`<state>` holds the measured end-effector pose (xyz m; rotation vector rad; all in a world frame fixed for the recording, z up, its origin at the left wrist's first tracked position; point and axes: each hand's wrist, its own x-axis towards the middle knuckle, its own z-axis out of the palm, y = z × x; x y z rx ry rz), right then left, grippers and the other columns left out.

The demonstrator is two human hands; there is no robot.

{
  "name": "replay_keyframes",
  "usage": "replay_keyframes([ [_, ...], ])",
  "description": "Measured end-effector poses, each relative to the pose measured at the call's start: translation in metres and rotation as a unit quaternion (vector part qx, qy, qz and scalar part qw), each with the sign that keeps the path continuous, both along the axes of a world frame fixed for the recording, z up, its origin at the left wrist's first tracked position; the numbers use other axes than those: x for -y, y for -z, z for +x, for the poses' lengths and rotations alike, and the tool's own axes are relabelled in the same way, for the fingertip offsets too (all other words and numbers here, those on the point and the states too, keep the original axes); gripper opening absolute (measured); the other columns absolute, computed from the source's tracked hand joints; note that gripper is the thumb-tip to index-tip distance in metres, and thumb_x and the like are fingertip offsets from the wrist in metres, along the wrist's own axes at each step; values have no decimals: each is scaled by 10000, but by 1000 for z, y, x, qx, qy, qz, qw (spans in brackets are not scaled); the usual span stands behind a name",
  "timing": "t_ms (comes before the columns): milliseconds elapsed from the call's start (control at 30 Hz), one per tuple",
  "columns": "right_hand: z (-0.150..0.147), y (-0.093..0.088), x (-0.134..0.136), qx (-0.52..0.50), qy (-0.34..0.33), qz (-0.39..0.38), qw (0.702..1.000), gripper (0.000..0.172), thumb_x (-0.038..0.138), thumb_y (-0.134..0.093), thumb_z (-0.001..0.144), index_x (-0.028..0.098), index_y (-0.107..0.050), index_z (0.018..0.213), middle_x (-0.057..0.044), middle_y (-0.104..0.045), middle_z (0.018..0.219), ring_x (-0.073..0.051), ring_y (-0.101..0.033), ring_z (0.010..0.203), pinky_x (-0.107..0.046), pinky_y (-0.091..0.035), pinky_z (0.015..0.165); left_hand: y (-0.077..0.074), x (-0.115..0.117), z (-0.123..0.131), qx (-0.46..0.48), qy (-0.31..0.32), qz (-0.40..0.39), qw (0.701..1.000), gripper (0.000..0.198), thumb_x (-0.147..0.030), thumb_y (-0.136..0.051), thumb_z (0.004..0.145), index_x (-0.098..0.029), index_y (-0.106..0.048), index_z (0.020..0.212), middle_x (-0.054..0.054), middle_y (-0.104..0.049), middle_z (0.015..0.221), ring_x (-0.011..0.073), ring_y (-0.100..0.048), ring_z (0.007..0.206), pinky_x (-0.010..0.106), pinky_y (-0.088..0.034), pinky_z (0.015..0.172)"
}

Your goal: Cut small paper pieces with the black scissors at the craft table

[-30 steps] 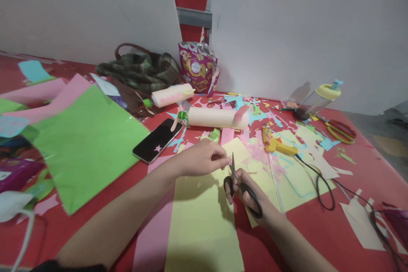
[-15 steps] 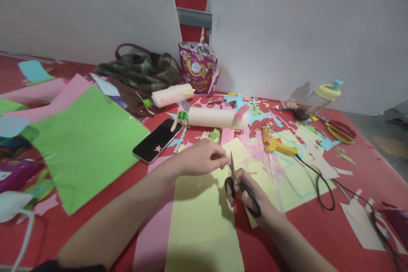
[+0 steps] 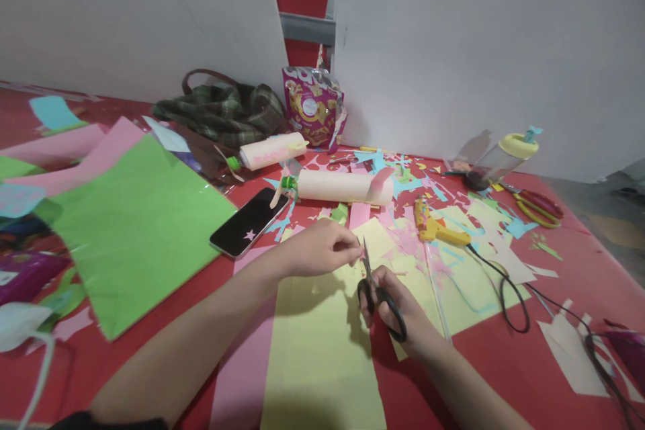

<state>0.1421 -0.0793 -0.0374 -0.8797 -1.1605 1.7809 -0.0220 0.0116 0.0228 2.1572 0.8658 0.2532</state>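
My right hand (image 3: 390,299) grips a pair of black-handled scissors (image 3: 371,274), its fingers through the loops and the blades pointing up and away. The blades reach my left hand (image 3: 327,248), whose thumb and fingertips pinch a tiny pink paper piece (image 3: 361,253); its outline is mostly hidden. Both hands are above a sheet of yellow paper (image 3: 322,363), with pink paper (image 3: 236,366) showing beneath its left side. Just beyond my left wrist lies a black phone (image 3: 242,228) with a small pink star (image 3: 249,235) on its screen.
Two paper-wrapped bottles (image 3: 345,187) (image 3: 275,151) lie behind my hands. A yellow glue gun (image 3: 441,228) with a black cord is on the right, among paper scraps. Green paper (image 3: 141,228) covers the left. A snack bag (image 3: 313,107) and clear container (image 3: 498,161) stand farther back.
The scissors have tilted slightly and their handle loops have drawn closer together. My left hand stays in almost the same place, still pinching the pink piece.
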Motion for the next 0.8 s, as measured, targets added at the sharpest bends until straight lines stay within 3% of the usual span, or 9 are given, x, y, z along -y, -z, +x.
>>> replay_keyframes([
  [467, 0, 1, 1, -37, 4, 4, 999, 323, 464, -526, 700, 207, -346, 781, 5, -461, 696, -100, -434, 558, -248, -327, 552, 4, 0, 2, 11, -3, -34, 999, 284, -301, -376, 746, -135, -532, 577, -37, -383, 471, 63, -328, 442, 174, -231, 434],
  [800, 0, 1, 0, -27, 21, 14, 999, 314, 465, -521, 702, 212, -352, 779, 7, -460, 692, -97, -411, 552, -238, -326, 537, 6, 3, 5, 50, -40, -100, 993, 299, -345, -385, 738, -134, -504, 563, -44, -338, 479, 59, -285, 435, 181, -224, 427],
])
